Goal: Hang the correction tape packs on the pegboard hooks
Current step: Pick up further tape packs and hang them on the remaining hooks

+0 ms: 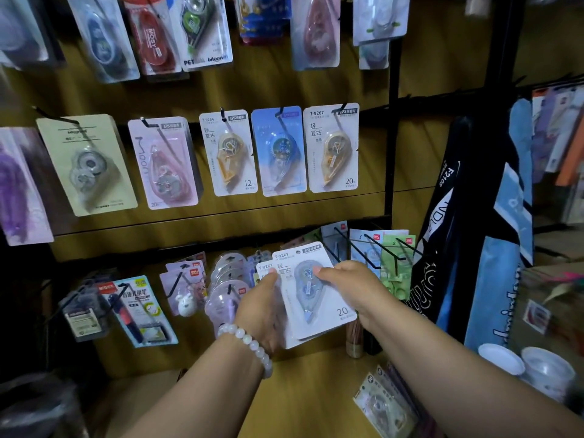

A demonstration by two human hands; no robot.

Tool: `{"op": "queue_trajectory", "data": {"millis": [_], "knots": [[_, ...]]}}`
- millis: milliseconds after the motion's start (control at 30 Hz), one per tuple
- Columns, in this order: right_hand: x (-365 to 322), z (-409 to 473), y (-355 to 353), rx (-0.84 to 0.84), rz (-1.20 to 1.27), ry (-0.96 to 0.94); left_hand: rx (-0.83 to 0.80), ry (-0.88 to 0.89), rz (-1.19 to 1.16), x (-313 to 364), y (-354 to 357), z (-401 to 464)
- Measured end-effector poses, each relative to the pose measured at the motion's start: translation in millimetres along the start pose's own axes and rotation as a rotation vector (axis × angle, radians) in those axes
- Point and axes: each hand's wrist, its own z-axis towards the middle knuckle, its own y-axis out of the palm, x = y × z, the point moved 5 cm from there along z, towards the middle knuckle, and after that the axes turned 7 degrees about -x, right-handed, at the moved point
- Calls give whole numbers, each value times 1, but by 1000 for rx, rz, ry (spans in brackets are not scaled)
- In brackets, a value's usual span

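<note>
Two hands, left hand point(264, 306) and right hand point(350, 284), pinch a stack of correction tape packs point(311, 292), so peel one off and line its hole up with a free hook point(363, 251).

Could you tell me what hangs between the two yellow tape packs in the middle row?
A blue pack hangs between the 12 m pack and the 20 m pack, in the head view.

- Held pack point(311, 289) is showing pale grey card with a blue tape.
- Bracelet point(249, 343) is gleaming milky white.
- Pegboard point(252, 86) is looking mustard brown.
- Hanging pack point(279, 150) is showing sky blue.
</note>
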Motion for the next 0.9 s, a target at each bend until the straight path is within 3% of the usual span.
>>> {"op": "queue_trajectory", "data": {"millis": [233, 533, 900], "knots": [[-33, -1, -27, 112, 6, -184, 47, -34, 54, 1, -7, 3], [-131, -3, -74, 266, 196, -511, 41, -53, 21, -1, -6, 0], [-152, 29, -81, 295, 276, -495, -35, -78, -30, -2, -1, -6]]}}
